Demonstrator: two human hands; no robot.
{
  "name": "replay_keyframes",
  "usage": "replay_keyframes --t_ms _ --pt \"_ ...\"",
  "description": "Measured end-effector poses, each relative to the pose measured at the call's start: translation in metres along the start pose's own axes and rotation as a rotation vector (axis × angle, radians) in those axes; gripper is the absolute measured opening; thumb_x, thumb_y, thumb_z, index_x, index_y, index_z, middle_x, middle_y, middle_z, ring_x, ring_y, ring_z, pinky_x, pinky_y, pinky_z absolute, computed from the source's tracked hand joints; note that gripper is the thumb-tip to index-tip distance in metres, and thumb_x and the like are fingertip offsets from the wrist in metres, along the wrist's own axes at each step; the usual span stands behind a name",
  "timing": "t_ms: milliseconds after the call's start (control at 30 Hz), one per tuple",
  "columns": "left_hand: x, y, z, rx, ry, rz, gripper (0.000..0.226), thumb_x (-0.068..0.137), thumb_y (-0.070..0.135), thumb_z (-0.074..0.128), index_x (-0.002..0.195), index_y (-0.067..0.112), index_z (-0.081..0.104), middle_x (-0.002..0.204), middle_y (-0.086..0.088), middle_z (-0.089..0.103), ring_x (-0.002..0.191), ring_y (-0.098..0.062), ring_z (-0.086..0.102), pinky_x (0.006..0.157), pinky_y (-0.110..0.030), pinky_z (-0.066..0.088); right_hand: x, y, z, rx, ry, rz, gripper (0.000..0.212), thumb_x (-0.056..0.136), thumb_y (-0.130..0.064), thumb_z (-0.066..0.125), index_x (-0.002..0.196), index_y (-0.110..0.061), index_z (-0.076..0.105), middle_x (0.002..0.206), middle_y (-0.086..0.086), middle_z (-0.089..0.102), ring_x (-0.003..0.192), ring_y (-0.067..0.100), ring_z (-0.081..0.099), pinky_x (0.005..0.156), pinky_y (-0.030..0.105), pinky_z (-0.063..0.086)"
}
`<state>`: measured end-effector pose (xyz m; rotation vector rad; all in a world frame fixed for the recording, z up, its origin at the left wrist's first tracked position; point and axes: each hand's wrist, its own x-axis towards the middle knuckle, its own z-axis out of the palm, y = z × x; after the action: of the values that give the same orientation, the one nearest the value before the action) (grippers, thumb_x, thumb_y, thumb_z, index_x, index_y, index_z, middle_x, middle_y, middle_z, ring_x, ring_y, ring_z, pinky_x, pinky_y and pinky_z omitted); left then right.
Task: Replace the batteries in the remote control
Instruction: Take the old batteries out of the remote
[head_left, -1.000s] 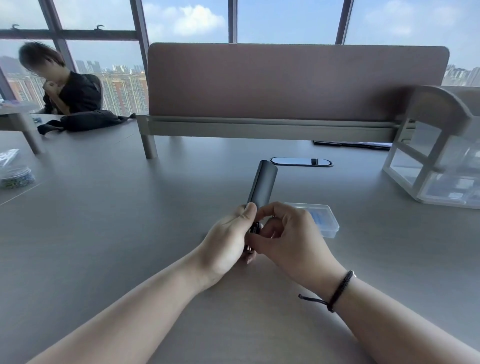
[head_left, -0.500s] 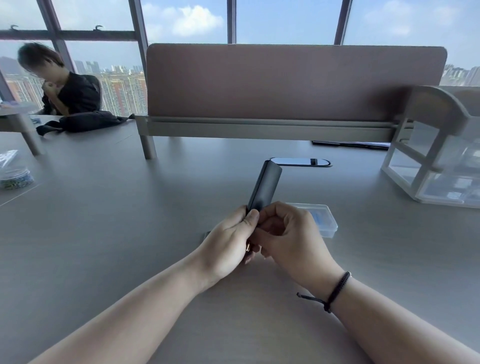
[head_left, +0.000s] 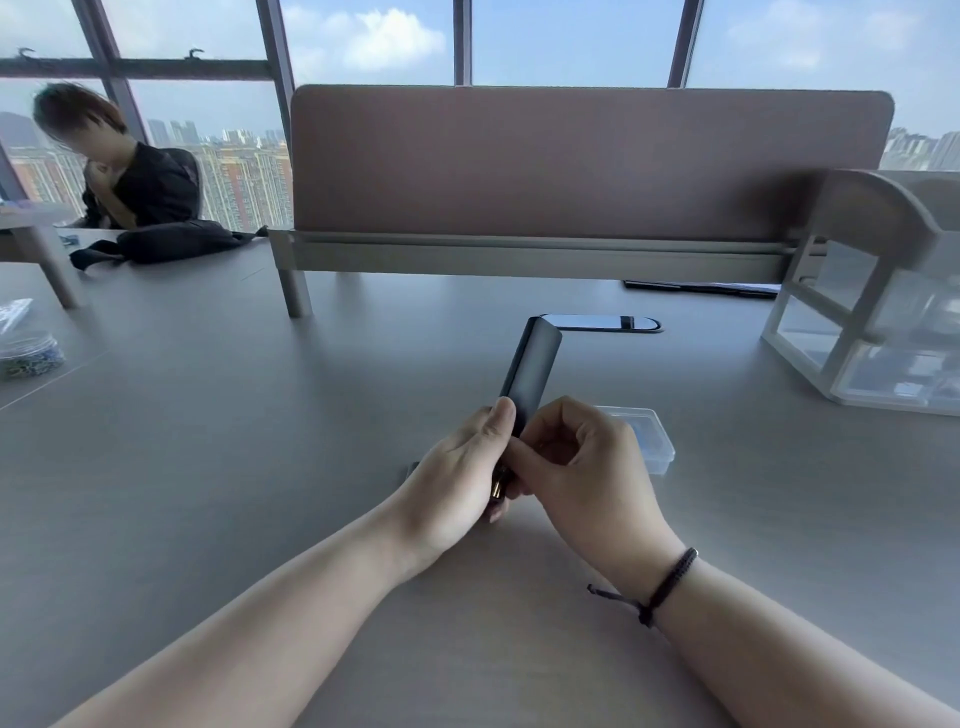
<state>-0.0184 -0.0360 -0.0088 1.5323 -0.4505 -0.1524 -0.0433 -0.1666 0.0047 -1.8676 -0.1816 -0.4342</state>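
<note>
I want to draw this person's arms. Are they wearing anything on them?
Both arms are bare, with no sleeves or gloves showing. The right wrist has a thin black braided cord bracelet with a loose knotted end sticking out. The left hand and right hand have no rings that can be seen.

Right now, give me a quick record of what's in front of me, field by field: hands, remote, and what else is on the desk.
left hand: left hand grips the lower end of the remote
right hand: right hand pinches at the remote's lower end, fingertips curled in
remote: dark remote held tilted, top end pointing away and to the right, off the desk
battery: a brassy bit shows between the hands; too small to tell what it is
clear plastic box: clear plastic box on the desk behind the right hand
wrist: black cord bracelet on the right wrist
</note>
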Motion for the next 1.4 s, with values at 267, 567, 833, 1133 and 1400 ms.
replay_keyframes --t_ms 267,567,833,1133,1400 --pt "0.005 0.006 -0.009 -0.138 0.271 -0.109 0.043 0.102 0.04 0.047 0.109 -0.001 0.056 0.075 -0.009 0.059 0.058 -0.019 0.052 0.047 -0.028 0.035 0.013 0.001 -0.009 0.154 0.104 0.158 0.016 0.077 -0.006 0.08 0.077 0.001 0.065 0.056 0.006 0.065 0.044 0.016 0.059 0.056 0.041 0.057" --pt "0.009 0.01 -0.016 -0.306 0.403 -0.169 0.05 0.099 0.049 0.047 0.117 0.005 0.063 0.068 -0.005 0.06 0.053 -0.017 0.051 0.042 -0.023 0.031 0.007 0.009 -0.004 -0.414 -0.22 0.142 0.013 0.072 -0.026 0.077 0.064 -0.019 0.07 0.053 -0.008 0.064 0.046 -0.001 0.053 0.045 0.013 0.041" --pt "0.006 0.015 -0.011 -0.358 0.29 -0.212 0.05 0.1 0.05 0.04 0.112 0.008 0.065 0.071 -0.008 0.06 0.055 -0.019 0.051 0.045 -0.027 0.035 0.007 0.012 -0.004 -0.459 -0.198 0.053 0.013 0.078 -0.03 0.073 0.071 -0.021 0.068 0.061 -0.004 0.067 0.05 0.002 0.052 0.047 0.014 0.039" --pt "0.007 0.011 -0.01 -0.37 0.188 -0.234 0.05 0.096 0.054 0.044 0.108 0.008 0.061 0.079 -0.009 0.054 0.066 -0.02 0.054 0.061 -0.03 0.048 0.003 0.006 -0.004 -0.351 -0.13 -0.272 0.013 0.076 -0.02 0.077 0.084 -0.028 0.07 0.062 -0.011 0.057 0.059 0.007 0.055 0.053 0.01 0.037" --pt "0.006 0.015 -0.009 -0.408 0.149 -0.276 0.041 0.098 0.051 0.044 0.105 0.011 0.049 0.076 -0.009 0.045 0.074 -0.024 0.043 0.066 -0.032 0.043 0.004 0.012 -0.003 -0.37 -0.122 -0.391 0.007 0.075 -0.017 0.076 0.08 -0.022 0.077 0.065 -0.009 0.061 0.059 0.012 0.058 0.054 0.021 0.048"
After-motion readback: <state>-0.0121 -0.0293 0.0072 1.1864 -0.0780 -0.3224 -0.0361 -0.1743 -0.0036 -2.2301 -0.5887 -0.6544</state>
